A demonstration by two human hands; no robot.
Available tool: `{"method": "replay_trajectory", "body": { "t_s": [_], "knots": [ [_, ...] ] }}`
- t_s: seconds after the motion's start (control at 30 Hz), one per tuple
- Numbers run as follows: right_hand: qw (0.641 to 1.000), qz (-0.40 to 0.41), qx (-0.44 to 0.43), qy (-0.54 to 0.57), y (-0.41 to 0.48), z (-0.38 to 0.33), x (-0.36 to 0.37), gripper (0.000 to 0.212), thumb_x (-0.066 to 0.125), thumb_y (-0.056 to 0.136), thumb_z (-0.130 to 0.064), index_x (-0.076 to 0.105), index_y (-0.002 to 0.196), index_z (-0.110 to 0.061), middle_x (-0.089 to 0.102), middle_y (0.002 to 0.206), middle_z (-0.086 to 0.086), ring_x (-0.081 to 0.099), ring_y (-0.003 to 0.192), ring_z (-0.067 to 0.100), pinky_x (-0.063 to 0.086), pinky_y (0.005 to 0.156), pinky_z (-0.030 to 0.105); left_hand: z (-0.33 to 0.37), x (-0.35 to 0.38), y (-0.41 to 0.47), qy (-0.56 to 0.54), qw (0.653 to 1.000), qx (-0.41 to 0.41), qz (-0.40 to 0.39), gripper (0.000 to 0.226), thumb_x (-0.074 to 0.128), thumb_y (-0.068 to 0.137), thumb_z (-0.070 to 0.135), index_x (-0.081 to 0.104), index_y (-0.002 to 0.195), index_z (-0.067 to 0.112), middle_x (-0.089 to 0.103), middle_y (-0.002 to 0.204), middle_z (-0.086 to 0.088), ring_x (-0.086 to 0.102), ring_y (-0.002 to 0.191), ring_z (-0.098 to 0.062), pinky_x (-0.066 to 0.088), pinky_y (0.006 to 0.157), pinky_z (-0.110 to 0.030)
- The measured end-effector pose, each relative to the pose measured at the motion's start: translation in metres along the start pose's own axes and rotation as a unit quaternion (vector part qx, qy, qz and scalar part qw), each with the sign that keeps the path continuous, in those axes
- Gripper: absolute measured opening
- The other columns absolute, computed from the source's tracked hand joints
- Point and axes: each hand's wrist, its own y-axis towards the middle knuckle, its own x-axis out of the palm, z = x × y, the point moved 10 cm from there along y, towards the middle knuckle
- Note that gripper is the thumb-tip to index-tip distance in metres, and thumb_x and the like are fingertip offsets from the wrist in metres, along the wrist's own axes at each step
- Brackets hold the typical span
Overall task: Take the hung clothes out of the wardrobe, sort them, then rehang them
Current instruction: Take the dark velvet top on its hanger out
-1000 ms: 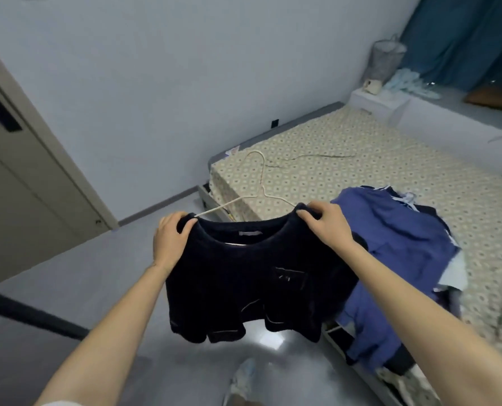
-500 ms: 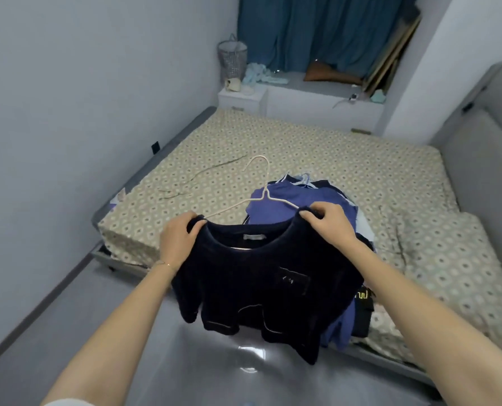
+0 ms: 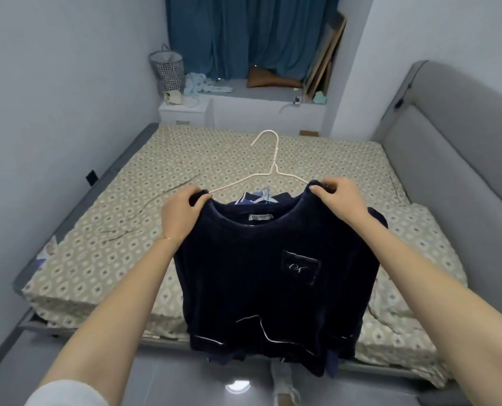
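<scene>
Hands point(image 3: 180, 219) point(image 3: 340, 200) grip navy top point(image 3: 258, 282) above patterned bed point(image 3: 121, 230); teal curtain point(image 3: 244, 33) hangs beyond.

clothes pile point(image 3: 245, 200) mostly behind the dark top point(image 3: 258, 273)

Pale grey-blue walls point(image 3: 53, 83); bed point(image 3: 127, 230) under patterned beige sheet, grey padded headboard point(image 3: 448, 171) at right; teal curtain point(image 3: 244, 33) beyond; white nightstand point(image 3: 185, 115) in far corner; glossy grey floor point(image 3: 156, 376)
</scene>
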Motion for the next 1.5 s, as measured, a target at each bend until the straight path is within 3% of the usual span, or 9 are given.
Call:
{"method": "replay_trajectory", "body": {
  "t_s": [0.17, 0.53, 0.67, 0.83, 0.93, 1.1, 1.3, 1.4, 1.5],
  "knots": [
    [0.999, -0.012, 0.031, -0.014, 0.061, 0.051, 0.032, 0.038, 0.053, 0.082, -0.054, 0.054, 0.062, -0.022, 0.057, 0.061, -0.005, 0.058, 0.066, 0.021, 0.047, 0.063, 0.041, -0.024, 0.061, 0.045, 0.005, 0.999, -0.024, -0.025, 0.018, 0.063, 0.094, 0.039, 0.067, 0.089, 0.023, 0.07, 0.09, 0.006, 0.062, 0.085, -0.017, 0.045, 0.066, -0.034],
    [0.994, -0.064, 0.077, -0.052, 0.207, 0.144, 0.113, 0.029, 0.057, 0.094, -0.044, 0.062, 0.081, -0.019, 0.063, 0.077, -0.001, 0.056, 0.075, 0.022, 0.035, 0.061, 0.031, -0.075, 0.205, 0.145, 0.021, 0.991, -0.096, -0.092, 0.016, 0.061, 0.096, 0.029, 0.068, 0.101, 0.016, 0.07, 0.099, -0.001, 0.062, 0.091, -0.021, 0.043, 0.074, -0.03],
    [0.989, -0.094, 0.104, -0.054, 0.232, 0.184, 0.15, 0.032, 0.056, 0.095, -0.042, 0.066, 0.086, -0.013, 0.066, 0.079, 0.004, 0.06, 0.076, 0.026, 0.044, 0.062, 0.035, -0.097, 0.259, 0.163, 0.043, 0.983, -0.102, -0.148, 0.016, 0.06, 0.097, 0.024, 0.066, 0.105, 0.012, 0.07, 0.103, -0.007, 0.062, 0.096, -0.027, 0.044, 0.078, -0.035],
    [0.981, -0.128, 0.13, -0.073, 0.252, 0.229, 0.193, 0.031, 0.055, 0.097, -0.036, 0.07, 0.11, -0.011, 0.071, 0.103, 0.009, 0.063, 0.092, 0.029, 0.036, 0.066, 0.029, -0.128, 0.313, 0.179, 0.05, 0.975, -0.13, -0.175, 0.015, 0.059, 0.097, 0.024, 0.066, 0.103, 0.013, 0.069, 0.1, -0.007, 0.062, 0.094, -0.028, 0.046, 0.078, -0.038],
    [0.973, -0.137, 0.155, -0.098, 0.263, 0.26, 0.227, 0.034, 0.054, 0.098, -0.036, 0.068, 0.118, -0.012, 0.071, 0.108, 0.009, 0.064, 0.097, 0.029, 0.043, 0.071, 0.032, -0.158, 0.358, 0.188, 0.049, 0.968, -0.159, -0.188, 0.018, 0.06, 0.097, 0.024, 0.066, 0.106, 0.01, 0.069, 0.1, -0.009, 0.061, 0.094, -0.028, 0.045, 0.08, -0.037],
    [0.956, -0.178, 0.182, -0.145, 0.278, 0.297, 0.28, 0.035, 0.053, 0.099, -0.035, 0.065, 0.122, -0.011, 0.071, 0.098, 0.009, 0.065, 0.085, 0.028, 0.045, 0.064, 0.032, -0.203, 0.412, 0.188, 0.103, 0.956, -0.172, -0.213, 0.024, 0.059, 0.097, 0.027, 0.063, 0.114, 0.011, 0.068, 0.103, -0.01, 0.062, 0.097, -0.034, 0.045, 0.087, -0.045],
    [0.944, -0.19, 0.195, -0.187, 0.286, 0.327, 0.326, 0.031, 0.054, 0.098, -0.034, 0.066, 0.119, -0.014, 0.071, 0.093, 0.01, 0.065, 0.088, 0.031, 0.053, 0.075, 0.043, -0.237, 0.458, 0.183, 0.091, 0.949, -0.184, -0.238, 0.022, 0.055, 0.098, 0.023, 0.061, 0.118, 0.015, 0.068, 0.111, -0.006, 0.061, 0.105, -0.031, 0.036, 0.098, -0.042],
    [0.941, -0.2, 0.194, -0.195, 0.283, 0.336, 0.34, 0.038, 0.055, 0.098, -0.031, 0.056, 0.132, -0.014, 0.064, 0.123, 0.012, 0.058, 0.114, 0.033, 0.049, 0.091, 0.047, -0.24, 0.471, 0.179, 0.088, 0.951, -0.158, -0.25, 0.032, 0.055, 0.098, 0.022, 0.056, 0.13, 0.016, 0.063, 0.125, -0.005, 0.055, 0.119, -0.028, 0.031, 0.109, -0.045],
    [0.934, -0.223, 0.167, -0.223, 0.271, 0.328, 0.351, 0.055, 0.054, 0.098, -0.032, 0.038, 0.148, -0.017, 0.042, 0.149, 0.01, 0.035, 0.139, 0.031, 0.031, 0.113, 0.048, -0.237, 0.475, 0.164, 0.123, 0.943, -0.125, -0.281, 0.048, 0.051, 0.1, 0.028, 0.042, 0.147, 0.019, 0.042, 0.152, -0.004, 0.034, 0.143, -0.024, 0.014, 0.119, -0.049]
  ]
}}
